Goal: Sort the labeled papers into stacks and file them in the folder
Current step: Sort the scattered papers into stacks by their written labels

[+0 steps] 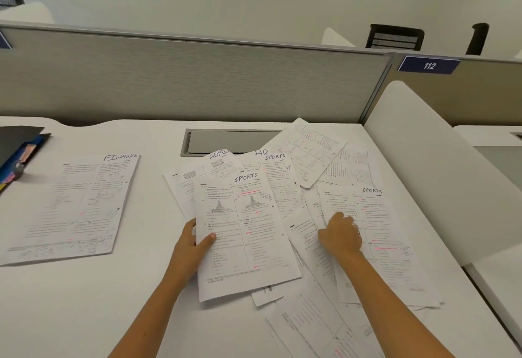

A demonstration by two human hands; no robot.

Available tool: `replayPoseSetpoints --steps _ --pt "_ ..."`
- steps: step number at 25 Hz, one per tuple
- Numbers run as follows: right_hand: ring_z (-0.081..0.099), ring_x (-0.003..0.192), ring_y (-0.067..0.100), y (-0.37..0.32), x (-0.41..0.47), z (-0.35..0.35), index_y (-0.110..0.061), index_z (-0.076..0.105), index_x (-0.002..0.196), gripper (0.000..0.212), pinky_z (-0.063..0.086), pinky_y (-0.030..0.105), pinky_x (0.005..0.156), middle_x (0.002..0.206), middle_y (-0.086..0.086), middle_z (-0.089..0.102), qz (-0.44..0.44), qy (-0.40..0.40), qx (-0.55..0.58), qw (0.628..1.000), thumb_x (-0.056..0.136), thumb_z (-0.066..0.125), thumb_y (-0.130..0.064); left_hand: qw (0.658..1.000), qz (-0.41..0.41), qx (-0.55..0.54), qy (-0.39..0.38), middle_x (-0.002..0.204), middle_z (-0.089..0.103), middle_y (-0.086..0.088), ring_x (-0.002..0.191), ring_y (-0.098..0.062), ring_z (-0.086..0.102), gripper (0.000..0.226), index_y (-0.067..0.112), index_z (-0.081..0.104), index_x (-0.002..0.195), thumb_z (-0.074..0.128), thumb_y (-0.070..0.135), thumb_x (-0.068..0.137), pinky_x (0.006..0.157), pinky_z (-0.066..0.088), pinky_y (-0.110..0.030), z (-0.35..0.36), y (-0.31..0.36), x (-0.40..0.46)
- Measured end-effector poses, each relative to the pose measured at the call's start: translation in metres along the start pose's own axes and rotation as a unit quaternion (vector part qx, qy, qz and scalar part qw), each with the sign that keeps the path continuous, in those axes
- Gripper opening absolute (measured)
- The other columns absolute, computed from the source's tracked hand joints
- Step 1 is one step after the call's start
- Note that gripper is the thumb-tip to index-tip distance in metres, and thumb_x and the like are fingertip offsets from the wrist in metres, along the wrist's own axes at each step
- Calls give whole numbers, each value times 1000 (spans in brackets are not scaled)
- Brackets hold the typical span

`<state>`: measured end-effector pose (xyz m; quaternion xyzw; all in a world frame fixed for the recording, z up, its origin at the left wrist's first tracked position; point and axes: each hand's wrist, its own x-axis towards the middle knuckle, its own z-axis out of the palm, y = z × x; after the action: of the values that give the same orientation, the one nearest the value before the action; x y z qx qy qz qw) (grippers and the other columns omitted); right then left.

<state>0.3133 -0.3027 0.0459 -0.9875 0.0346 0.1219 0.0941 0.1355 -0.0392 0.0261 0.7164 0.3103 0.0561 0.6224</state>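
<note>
Several printed papers lie in a loose pile [308, 247] across the middle and right of the white desk. My left hand [192, 244] grips the left edge of a sheet marked SPORTS [245, 233], thumb on top. My right hand [340, 234] rests with curled fingers on another sheet marked SPORTS [387, 233] at the right; whether it pinches the sheet I cannot tell. Sheets marked ADMIN [219, 161], HR and SPORTS [279, 176] peek out behind. A stack marked FINANCE [73, 205] lies apart on the left. The dark folder [17, 154] sits at the far left edge.
A grey cable hatch [226, 141] is set into the desk behind the pile. A grey partition [197, 75] closes the back, and a white divider [440, 165] bounds the right side. Bare desk shows between the FINANCE stack and the pile.
</note>
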Motion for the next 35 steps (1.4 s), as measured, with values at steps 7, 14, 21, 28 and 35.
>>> replayPoseSetpoints --steps 7,14,21,28,35 --pt "45 60 14 -8 -5 -27 -13 38 68 27 34 21 48 72 1 50 -83 78 -10 993 88 53 -4 999 -14 -29 6 116 66 0 94 -19 69 34 23 47 129 54 28 96 77 59 -39 0 -2 1" --pt "45 55 15 -116 -60 -14 -8 49 65 23 34 23 45 63 1 46 -239 19 128 962 87 48 -8 998 -34 -50 10 104 72 0 92 -21 70 22 18 63 109 49 31 98 84 57 -48 0 -3 4" --pt "32 49 9 -175 -95 27 -17 32 55 44 25 23 44 57 -3 36 -264 -113 191 939 94 46 -29 997 -28 -71 13 92 72 -12 85 -32 70 43 16 67 99 36 47 100 78 57 -46 1 3 2" --pt "57 70 17 -148 -62 23 -15 58 75 33 48 32 67 72 -1 58 -220 -125 283 925 94 48 -41 999 -10 -29 41 89 75 3 83 -18 72 16 16 69 93 64 31 89 77 59 -39 4 -3 6" --pt "46 116 34 -100 44 -15 -7 49 119 41 44 40 88 120 12 53 -51 -6 159 986 84 61 -24 998 -33 -45 37 91 76 0 84 -20 73 17 8 68 94 66 25 89 78 59 -47 3 -8 9"
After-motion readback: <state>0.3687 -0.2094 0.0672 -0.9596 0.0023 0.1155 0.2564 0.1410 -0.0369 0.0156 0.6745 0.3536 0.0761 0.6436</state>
